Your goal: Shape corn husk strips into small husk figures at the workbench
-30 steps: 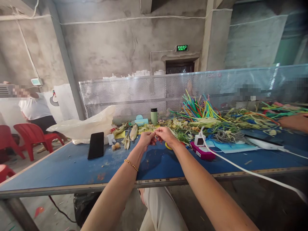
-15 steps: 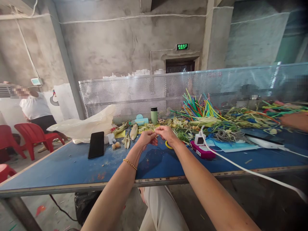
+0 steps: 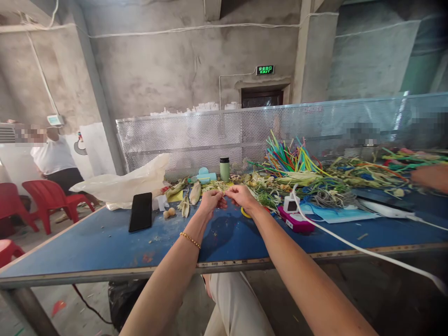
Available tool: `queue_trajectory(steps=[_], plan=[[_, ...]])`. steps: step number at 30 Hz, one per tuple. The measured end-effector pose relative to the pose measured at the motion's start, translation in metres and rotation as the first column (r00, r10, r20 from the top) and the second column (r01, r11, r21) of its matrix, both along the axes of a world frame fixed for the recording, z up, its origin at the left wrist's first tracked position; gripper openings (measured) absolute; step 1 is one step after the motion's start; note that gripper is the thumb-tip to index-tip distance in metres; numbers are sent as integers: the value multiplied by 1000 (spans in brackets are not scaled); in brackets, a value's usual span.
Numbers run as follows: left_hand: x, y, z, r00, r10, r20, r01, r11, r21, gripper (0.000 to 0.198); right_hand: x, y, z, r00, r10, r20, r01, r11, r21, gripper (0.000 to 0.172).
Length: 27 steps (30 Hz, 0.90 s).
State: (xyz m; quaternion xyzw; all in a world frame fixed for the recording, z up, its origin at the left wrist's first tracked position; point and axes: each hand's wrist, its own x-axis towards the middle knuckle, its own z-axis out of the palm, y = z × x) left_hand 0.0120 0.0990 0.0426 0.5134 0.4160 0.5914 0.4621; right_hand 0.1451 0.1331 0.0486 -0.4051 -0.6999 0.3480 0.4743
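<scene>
My left hand (image 3: 213, 201) and my right hand (image 3: 241, 196) meet above the blue table (image 3: 87, 247), fingertips pinched close to each other. Whatever lies between the fingers is too small to make out. Just past the hands, strips of corn husk (image 3: 264, 179) are strewn across the tabletop. Left of my left hand are a whole corn husk (image 3: 195, 192), a split husk piece (image 3: 184, 206) and small round tan balls (image 3: 171, 212). A yellow ring (image 3: 246, 213) shows partly behind my right wrist.
A black phone (image 3: 140, 212) and a clear plastic bag (image 3: 122, 182) lie at left. Behind stands a green bottle (image 3: 224, 170) near colourful pipe cleaners (image 3: 290, 156). A magenta box (image 3: 297, 224) and a white cable (image 3: 350, 245) are at right. Another person's hand (image 3: 430, 178) appears far right.
My hands stay together in nearly the same spot, with the fingertips shifted slightly. The view has tilted a little. The other person's hand at far right has moved slightly.
</scene>
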Motion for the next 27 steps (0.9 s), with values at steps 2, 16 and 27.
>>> queue_trajectory(steps=[2, 16, 27], plan=[[-1, 0, 0, 1000, -6, 1, 6, 1000, -8, 21, 0, 0, 0, 1000, -10, 4, 10, 999, 37, 13], [-2, 5, -6, 1000, -12, 14, 12, 1000, -11, 31, -2, 7, -3, 997, -70, 45, 58, 974, 220, 18], [2, 4, -6, 999, -53, 5, 53, 998, -15, 27, -5, 6, -2, 979, -204, 0, 202, 969, 140, 13]])
